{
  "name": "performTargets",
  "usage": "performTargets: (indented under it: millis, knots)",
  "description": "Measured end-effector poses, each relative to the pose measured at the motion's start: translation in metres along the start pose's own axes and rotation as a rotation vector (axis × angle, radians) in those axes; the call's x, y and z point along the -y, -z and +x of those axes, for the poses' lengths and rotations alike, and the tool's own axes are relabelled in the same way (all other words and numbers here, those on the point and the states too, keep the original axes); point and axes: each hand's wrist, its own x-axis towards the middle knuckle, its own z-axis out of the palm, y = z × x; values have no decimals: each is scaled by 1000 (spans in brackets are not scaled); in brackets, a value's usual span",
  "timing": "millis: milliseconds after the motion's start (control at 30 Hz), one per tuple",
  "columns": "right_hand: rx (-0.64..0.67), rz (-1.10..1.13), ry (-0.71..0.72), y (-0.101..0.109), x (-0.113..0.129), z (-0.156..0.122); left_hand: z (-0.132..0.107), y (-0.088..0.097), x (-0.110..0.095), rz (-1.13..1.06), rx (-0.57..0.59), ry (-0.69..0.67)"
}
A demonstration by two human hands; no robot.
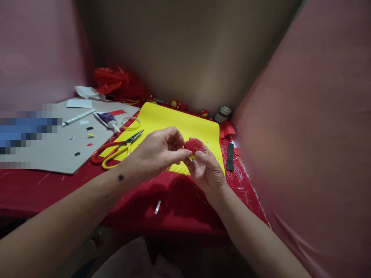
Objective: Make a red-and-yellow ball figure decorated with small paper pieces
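Over the yellow corrugated sheet (179,119), both my hands meet around a small red dome (194,145) with coiled ridges, like wound corrugated paper. My right hand (207,168) grips it from the right and below, thumb at its lower edge. My left hand (162,150) has its fingers curled, with thumb and forefinger at the dome's left edge. A bit of yellow shows just under the dome; whether it belongs to it I cannot tell. Scissors (120,150) with red and yellow handles lie partly open left of my left hand.
On the red cloth (139,212) lie a white strip (157,207) and a black strip (230,156) among loose threads. A grey board (66,154) at left carries a purple-and-white tube (107,120) and paper scraps. A red plastic bag (118,83) and a small jar (223,114) stand behind.
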Motion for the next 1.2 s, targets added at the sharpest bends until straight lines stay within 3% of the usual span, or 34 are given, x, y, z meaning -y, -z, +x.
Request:
performTargets:
  millis: [200, 567, 800, 1200]
  knots:
    - [-1, -78, 48, 3, -3, 2, 2, 2, 2, -65, 57, 47]
    - [4, -165, 132, 3, -1, 7, 3, 0, 7, -204, 55, 72]
    - [43, -125, 99, 4, 3, 8, 12, 12, 11, -385, 219, 124]
    - [80, -146, 108, 8, 0, 9, 18, 13, 19, -439, 218, 192]
